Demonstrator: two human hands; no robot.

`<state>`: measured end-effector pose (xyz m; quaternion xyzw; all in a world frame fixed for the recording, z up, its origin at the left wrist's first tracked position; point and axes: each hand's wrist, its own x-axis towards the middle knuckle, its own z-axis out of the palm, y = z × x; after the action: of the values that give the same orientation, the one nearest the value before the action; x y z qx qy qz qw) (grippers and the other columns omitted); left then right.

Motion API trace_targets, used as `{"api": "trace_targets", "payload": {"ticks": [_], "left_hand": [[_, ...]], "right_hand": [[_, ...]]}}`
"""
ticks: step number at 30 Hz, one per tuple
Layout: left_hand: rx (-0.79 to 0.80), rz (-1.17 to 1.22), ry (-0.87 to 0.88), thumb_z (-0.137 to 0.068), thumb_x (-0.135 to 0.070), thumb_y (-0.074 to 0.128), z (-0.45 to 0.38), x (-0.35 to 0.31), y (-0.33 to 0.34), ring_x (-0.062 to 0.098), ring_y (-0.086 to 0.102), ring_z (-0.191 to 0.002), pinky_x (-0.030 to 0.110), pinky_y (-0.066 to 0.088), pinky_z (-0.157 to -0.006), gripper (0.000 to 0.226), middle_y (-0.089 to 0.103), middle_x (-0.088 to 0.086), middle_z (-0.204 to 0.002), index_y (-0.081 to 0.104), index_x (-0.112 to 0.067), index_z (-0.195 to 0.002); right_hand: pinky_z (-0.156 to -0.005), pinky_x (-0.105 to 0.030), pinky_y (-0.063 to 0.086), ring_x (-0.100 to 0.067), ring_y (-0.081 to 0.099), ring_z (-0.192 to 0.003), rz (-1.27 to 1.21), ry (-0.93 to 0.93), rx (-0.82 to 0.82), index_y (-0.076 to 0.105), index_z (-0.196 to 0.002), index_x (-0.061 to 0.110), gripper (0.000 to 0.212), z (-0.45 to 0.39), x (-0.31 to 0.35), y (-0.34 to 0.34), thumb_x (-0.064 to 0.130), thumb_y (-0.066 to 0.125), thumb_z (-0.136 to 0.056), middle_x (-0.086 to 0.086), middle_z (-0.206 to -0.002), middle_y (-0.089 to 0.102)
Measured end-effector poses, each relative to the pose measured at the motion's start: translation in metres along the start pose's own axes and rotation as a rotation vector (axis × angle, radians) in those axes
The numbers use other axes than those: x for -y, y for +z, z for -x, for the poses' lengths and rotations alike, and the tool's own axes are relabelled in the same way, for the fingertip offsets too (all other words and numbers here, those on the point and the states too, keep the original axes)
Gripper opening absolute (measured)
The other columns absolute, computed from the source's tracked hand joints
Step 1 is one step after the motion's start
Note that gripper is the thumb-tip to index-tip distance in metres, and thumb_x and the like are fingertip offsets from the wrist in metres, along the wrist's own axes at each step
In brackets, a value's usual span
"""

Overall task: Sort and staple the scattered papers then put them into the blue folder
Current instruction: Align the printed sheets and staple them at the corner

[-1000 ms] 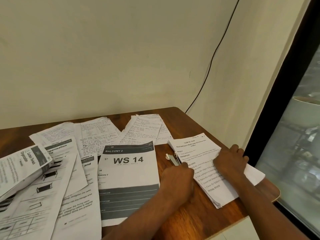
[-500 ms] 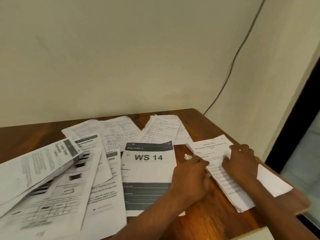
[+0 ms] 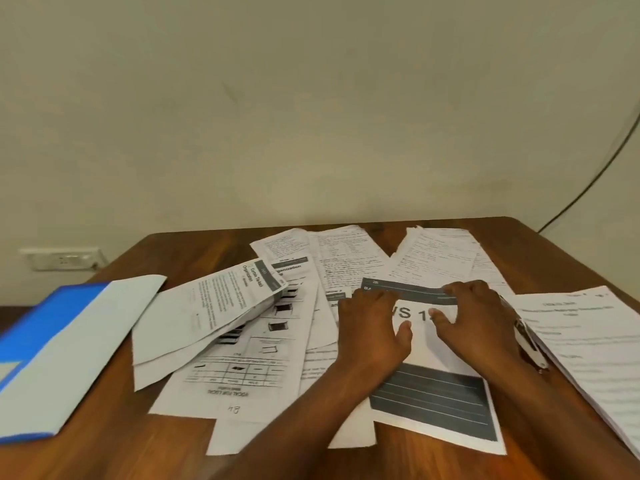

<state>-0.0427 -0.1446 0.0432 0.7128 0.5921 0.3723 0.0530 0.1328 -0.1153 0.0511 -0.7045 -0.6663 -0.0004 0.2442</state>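
Both hands rest on a printed sheet (image 3: 433,400) headed "WS 14" with dark grey bands. My left hand (image 3: 372,327) lies on its left part and my right hand (image 3: 474,327) on its right part, fingers spread flat. A silver stapler (image 3: 530,344) lies just right of my right wrist. Right of the stapler sits a neat stack of printed pages (image 3: 588,351). Scattered papers (image 3: 242,327) cover the table's middle, with handwritten sheets (image 3: 349,261) behind. The blue folder (image 3: 52,344) lies open at the left, with white paper on it.
The brown wooden table (image 3: 104,455) stands against a cream wall. A wall socket (image 3: 62,259) is at the left and a black cable (image 3: 588,181) runs down the wall at the right. More handwritten sheets (image 3: 440,258) lie at the back right.
Both hands left the right-hand stack and stapler and moved left onto the "WS 14" sheet. The view turned left, bringing the blue folder into sight.
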Motion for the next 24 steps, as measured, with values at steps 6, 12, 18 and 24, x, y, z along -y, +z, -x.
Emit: {"api": "trace_targets", "payload": {"ticks": [6, 12, 18, 24], "left_hand": [[-0.052, -0.149, -0.105, -0.090, -0.053, 0.071, -0.003, 0.062, -0.041, 0.020, 0.047, -0.140, 0.041, 0.026, -0.119, 0.066, 0.055, -0.007, -0.152, 0.050, -0.033, -0.150], [-0.117, -0.265, -0.260, -0.088, -0.053, 0.073, -0.011, 0.141, -0.086, 0.024, 0.040, -0.146, 0.049, 0.025, -0.122, 0.076, 0.048, -0.002, -0.158, 0.045, -0.028, -0.154], [-0.101, -0.374, -0.308, -0.089, -0.056, 0.065, -0.011, 0.186, -0.101, 0.022, 0.051, -0.133, 0.053, 0.034, -0.116, 0.055, 0.062, -0.004, -0.142, 0.061, -0.027, -0.135], [-0.084, -0.385, -0.296, -0.086, -0.024, 0.063, -0.007, 0.196, -0.102, 0.019, 0.062, -0.107, 0.045, 0.041, -0.107, 0.025, 0.074, -0.006, -0.116, 0.073, -0.025, -0.109]], "right_hand": [[-0.106, -0.047, 0.047, -0.030, 0.060, -0.126, -0.094, -0.146, 0.051, 0.058, -0.138, 0.024, 0.058, 0.008, 0.061, 0.023, 0.051, 0.072, -0.090, -0.007, -0.142, 0.061], [-0.117, -0.044, 0.037, -0.024, 0.050, -0.140, -0.168, -0.212, 0.152, 0.052, -0.144, 0.030, 0.061, 0.003, 0.114, 0.046, 0.058, 0.067, -0.092, 0.002, -0.154, 0.051], [-0.105, -0.041, 0.042, -0.018, 0.051, -0.128, -0.117, -0.286, 0.186, 0.053, -0.134, 0.033, 0.060, 0.003, 0.140, 0.079, 0.071, 0.060, -0.089, 0.007, -0.133, 0.057], [-0.090, -0.047, 0.048, -0.020, 0.057, -0.109, -0.051, -0.361, 0.061, 0.068, -0.121, 0.028, 0.052, 0.008, 0.137, 0.102, 0.067, 0.063, -0.087, 0.006, -0.112, 0.060]]}}
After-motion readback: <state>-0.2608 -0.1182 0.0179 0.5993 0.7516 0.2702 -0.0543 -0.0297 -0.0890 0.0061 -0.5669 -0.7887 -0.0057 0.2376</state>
